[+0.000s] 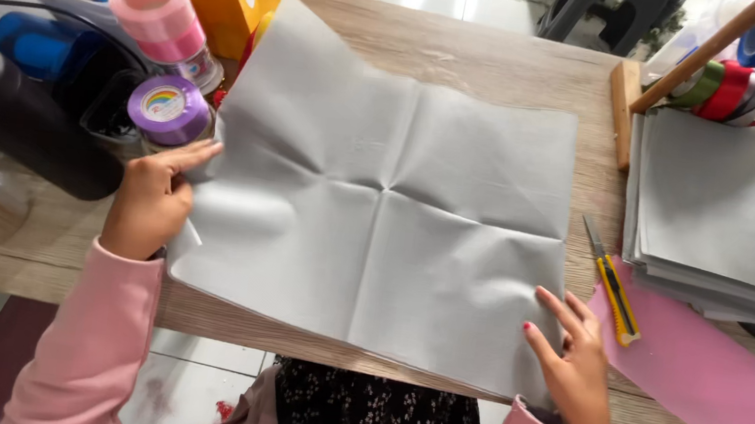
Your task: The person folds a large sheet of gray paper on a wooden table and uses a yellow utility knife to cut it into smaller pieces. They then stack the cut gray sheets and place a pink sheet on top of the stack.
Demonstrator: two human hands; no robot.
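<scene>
Head view: left hand (149,200) and right hand (574,358), both flat and unclenched, press the large creased grey paper sheet (377,212) onto the wooden table (471,57); best keep opposite edges pinned evenly.

One grey sheet (377,212) lies spread mid-table, one grey stack (738,210) at the right edge, one yellow cutter (612,288), one pink sheet (709,382), two hands.

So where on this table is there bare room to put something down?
Bare wood shows beyond the far edge of the grey sheet, up to the table's far edge, and in a narrow strip between sheet and grey paper stack, where the yellow utility knife lies. The left side, around the tape rolls, is crowded.
</scene>
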